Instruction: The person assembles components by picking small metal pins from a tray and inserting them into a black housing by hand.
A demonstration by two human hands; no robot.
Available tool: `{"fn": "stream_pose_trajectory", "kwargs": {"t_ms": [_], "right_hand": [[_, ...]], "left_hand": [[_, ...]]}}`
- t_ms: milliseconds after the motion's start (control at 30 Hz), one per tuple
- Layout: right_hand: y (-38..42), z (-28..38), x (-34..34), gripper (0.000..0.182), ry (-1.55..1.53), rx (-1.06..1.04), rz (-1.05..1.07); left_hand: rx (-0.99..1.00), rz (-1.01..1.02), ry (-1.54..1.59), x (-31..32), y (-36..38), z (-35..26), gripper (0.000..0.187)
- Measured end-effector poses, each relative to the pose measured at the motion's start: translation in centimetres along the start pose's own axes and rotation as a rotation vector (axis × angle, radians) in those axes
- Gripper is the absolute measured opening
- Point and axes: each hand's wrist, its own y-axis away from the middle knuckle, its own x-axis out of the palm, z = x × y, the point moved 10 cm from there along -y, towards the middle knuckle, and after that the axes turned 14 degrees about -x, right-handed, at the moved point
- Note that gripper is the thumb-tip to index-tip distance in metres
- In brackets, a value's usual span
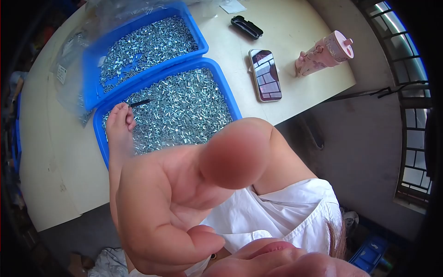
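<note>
My left hand [121,117] is at the left side of the near blue bin [228,99]. Its fingers are closed on a thin black stick-like tool [140,103], whose exact kind I cannot make out. Small shiny metal pins or sleeves [177,111] fill this bin, and the tool's tip lies over them. My right hand [157,207] is raised very close to the camera, large and partly blurred. Its thumb and a finger stand apart, with nothing visible between them. It covers the bin's front edge.
Behind stands a second blue bin [200,41] of similar metal parts, beside clear plastic bags [69,64]. On the table [50,171] lie a phone [266,76] and an open black case [247,27]. A pink tumbler [323,53] stands near the right edge, with a barred window [415,152] beyond.
</note>
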Motion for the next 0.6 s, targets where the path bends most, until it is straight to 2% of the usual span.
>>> {"fn": "stream_pose_trajectory", "kwargs": {"t_ms": [367, 433, 467, 533, 600], "right_hand": [[-0.1, 0.0, -0.4, 0.077, 0.137, 0.080, 0.016], [-0.2, 0.4, 0.0, 0.077, 0.028, -0.051, -0.005], [-0.2, 0.3, -0.3, 0.077, 0.029, -0.050, -0.005], [-0.3, 0.3, 0.8, 0.076, -0.023, -0.072, 0.165], [-0.2, 0.4, 0.9, 0.076, 0.053, -0.019, 0.138]], "left_hand": [[-0.014, 0.011, -0.003, -0.4, -0.4, 0.4, 0.006], [-0.008, 0.002, -0.009, -0.3, -0.2, 0.2, 0.006], [-0.005, -0.003, -0.016, -0.2, -0.1, 0.2, 0.006], [-0.003, 0.009, -0.006, -0.2, -0.1, 0.2, 0.006], [0.001, 0.018, 0.004, -0.1, -0.1, 0.2, 0.006]]}}
